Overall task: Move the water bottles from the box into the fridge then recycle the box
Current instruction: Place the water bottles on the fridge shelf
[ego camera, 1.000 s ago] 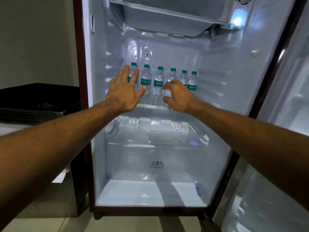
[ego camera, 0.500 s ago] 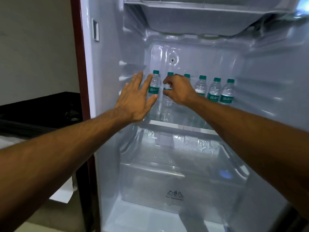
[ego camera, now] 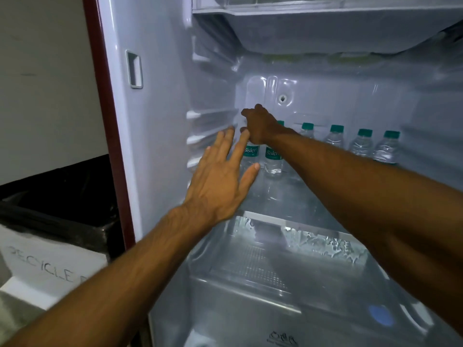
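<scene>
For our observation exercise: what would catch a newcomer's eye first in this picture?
Two bare arms reach into an open fridge: the right hand grips the top of the leftmost bottle, the left hand spread open beside it. Five more water bottles stand in a row on the same shelf.

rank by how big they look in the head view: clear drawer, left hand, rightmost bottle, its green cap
1. clear drawer
2. left hand, enlarged by nearness to the camera
3. rightmost bottle
4. green cap

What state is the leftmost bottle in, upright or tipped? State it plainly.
Upright. The leftmost bottle stands on the fridge shelf, label level; the right hand grips its top.
</scene>
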